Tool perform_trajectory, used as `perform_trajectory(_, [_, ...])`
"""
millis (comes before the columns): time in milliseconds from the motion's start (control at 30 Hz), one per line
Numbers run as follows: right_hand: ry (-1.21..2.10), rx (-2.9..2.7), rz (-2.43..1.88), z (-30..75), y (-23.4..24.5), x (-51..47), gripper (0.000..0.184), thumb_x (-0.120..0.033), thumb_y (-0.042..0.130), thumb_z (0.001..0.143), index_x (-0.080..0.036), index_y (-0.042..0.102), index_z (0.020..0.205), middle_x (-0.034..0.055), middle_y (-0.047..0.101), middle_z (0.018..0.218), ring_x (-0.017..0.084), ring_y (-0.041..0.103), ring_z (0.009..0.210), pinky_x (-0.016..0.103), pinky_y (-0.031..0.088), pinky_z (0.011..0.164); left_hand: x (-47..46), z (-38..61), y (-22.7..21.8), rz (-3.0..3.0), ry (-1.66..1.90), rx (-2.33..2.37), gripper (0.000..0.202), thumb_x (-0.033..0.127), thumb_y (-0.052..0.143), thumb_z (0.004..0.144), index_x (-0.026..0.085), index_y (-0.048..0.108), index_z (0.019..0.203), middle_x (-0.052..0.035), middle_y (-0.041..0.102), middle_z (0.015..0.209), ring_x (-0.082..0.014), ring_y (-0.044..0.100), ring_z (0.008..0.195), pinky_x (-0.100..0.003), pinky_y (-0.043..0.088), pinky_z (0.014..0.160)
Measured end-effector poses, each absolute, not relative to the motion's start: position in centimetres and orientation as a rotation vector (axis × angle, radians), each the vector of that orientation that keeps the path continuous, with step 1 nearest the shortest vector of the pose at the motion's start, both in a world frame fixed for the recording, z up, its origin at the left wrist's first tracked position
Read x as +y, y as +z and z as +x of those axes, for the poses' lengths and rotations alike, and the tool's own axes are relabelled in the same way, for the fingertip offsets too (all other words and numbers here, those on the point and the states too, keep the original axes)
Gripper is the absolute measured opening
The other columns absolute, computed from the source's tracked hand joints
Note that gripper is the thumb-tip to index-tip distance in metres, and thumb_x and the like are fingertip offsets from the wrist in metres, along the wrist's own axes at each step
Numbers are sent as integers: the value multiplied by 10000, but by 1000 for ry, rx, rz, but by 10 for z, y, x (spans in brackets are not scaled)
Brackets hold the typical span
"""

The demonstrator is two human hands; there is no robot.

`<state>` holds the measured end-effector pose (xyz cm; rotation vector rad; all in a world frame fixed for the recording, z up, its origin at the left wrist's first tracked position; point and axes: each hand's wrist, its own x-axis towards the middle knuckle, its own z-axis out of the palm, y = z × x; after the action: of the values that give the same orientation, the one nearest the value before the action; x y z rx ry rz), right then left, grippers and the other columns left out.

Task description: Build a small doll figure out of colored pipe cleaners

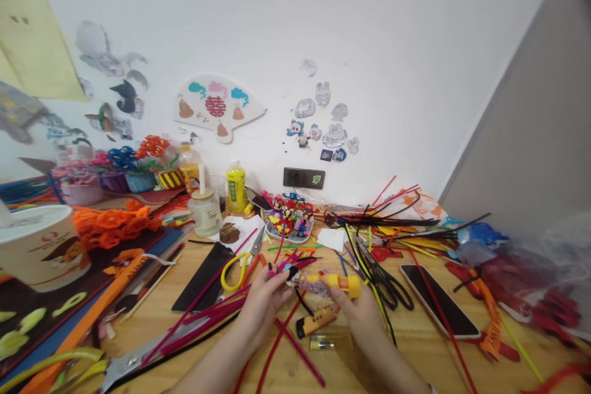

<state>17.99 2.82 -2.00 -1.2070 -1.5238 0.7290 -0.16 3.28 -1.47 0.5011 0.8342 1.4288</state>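
Along the near edge of the pale wooden surface [406, 351], the person's left hand [264, 303] and right hand [356, 311] come together above the middle. The left hand is closed in a firm pinch on a small pipe-cleaner bundle with a dark tip [289, 272], and its magenta stems fan upward. The right hand grips what looks like a yellow plastic lighter [344, 285], turned sideways towards the bundle, with a twist of purple pipe cleaner [314, 287] between them. Holding both up off the surface keeps the work clear of the clutter.

Just below the hands lie an orange-and-yellow lighter [316, 322] and a small glass vial with a yellow band [322, 343], both within easy reach. Loose magenta pipe cleaners [198, 320] spread to the left, beside a black rectangular sheet [201, 277] and yellow-handled scissors [235, 271]. To the right are black-handled scissors [385, 286] and a black smartphone [438, 298].

Further away, towards the far edge, a white dish of finished pipe-cleaner figures [289, 221] stands among heaped red and black stems [388, 218]. Beyond it are a yellow glue bottle [236, 186], a glass jar with a wooden lid [205, 212], and baskets of pipe-cleaner flowers [133, 163] against the white wall, which bears a paper fan [215, 104].
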Motion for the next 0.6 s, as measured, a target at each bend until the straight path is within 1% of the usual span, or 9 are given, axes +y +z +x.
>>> perform_trajectory(100, [726, -1538, -1212, 179, -18, 27, 448, -554, 546, 711, -129, 684, 715, 75, 665, 603, 228, 628, 610, 304, 497, 606, 34, -2, -16, 495, 1433, 831, 224, 109, 739, 608, 169, 534, 677, 14, 663, 681, -125, 653, 653, -223, 525, 623])
perform_trajectory(233, [716, -1526, -1228, 179, -17, 27, 441, -550, 553, 705, -129, 682, 709, 63, 643, 571, 214, 607, 575, 287, 482, 584, 33, -2, -15, 494, 1431, 829, 212, 99, 726, 622, 169, 534, 676, 6, 665, 686, -129, 656, 654, -226, 531, 620])
perform_trajectory(367, [710, -1536, -1218, 179, -16, 27, 454, -573, 537, 711, -144, 676, 656, 41, 613, 502, 203, 595, 548, 269, 476, 562, 32, -2, -14, 495, 1427, 821, 201, 101, 721, 628, 171, 539, 677, 9, 671, 687, -136, 663, 667, -234, 535, 634])
perform_trajectory(500, [684, -1550, -1211, 180, -15, 26, 477, -591, 515, 721, -150, 662, 614, 51, 623, 520, 198, 587, 535, 272, 480, 555, 33, -2, -15, 489, 1428, 818, 188, 100, 721, 627, 166, 557, 691, 0, 680, 701, -141, 669, 676, -241, 540, 644])
perform_trajectory(600, [682, -1522, -1241, 180, -13, 26, 500, -623, 514, 698, -152, 645, 590, 58, 626, 529, 196, 580, 513, 275, 481, 531, 34, -2, -16, 484, 1424, 817, 167, 94, 705, 646, 163, 566, 707, -8, 686, 709, -141, 671, 683, -236, 543, 636])
